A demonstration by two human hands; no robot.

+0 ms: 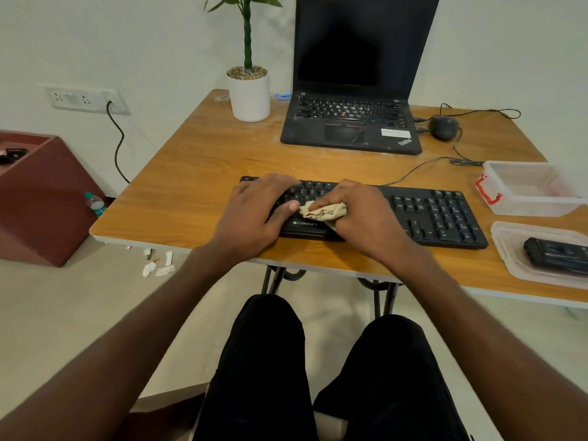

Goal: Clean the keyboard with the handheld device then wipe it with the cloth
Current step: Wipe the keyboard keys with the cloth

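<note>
On the wooden bench [197, 173] we see a black keyboard [429, 214] lying near the front edge. Our right hand [359, 214] is closed around a crumpled tan cloth [323, 211] and presses it on the keys near the middle. Our left hand [261, 208] lies flat and loose on the left end of the keyboard, gripping nothing. Off to the right, the black handheld device [556, 256] sits in a clear tray [509, 246]. Behind the keyboard stand a dark laptop [359, 74] and a potted plant [249, 90].
</note>
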